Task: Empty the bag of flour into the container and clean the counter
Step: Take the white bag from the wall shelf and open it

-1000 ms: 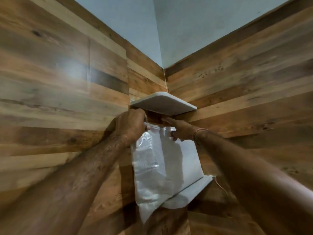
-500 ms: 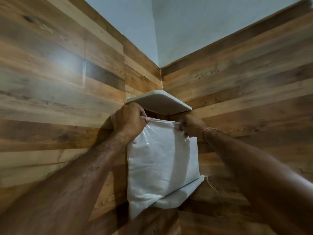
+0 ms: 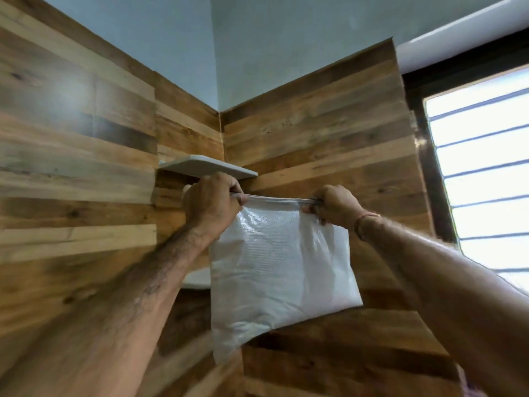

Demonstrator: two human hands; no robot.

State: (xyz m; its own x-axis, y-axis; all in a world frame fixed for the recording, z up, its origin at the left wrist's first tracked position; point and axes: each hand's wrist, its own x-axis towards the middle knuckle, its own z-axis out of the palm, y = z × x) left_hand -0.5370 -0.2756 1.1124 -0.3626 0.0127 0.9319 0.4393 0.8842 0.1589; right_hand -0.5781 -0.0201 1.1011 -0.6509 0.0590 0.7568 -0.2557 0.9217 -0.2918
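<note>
Head view: bag [image 3: 280, 270] hangs between left hand [image 3: 210, 200]; right hand [image 3: 335, 203].

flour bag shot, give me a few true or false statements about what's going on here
1. The left grip and right grip both hold the flour bag's top edge. True.
2. The flour bag rests on the upper shelf. False: it hangs below it from both grips.
3. A barred window shows at the right. True.
4. Flour is pouring into a container. False: no container shows, and the bag's top edge is up.
</note>
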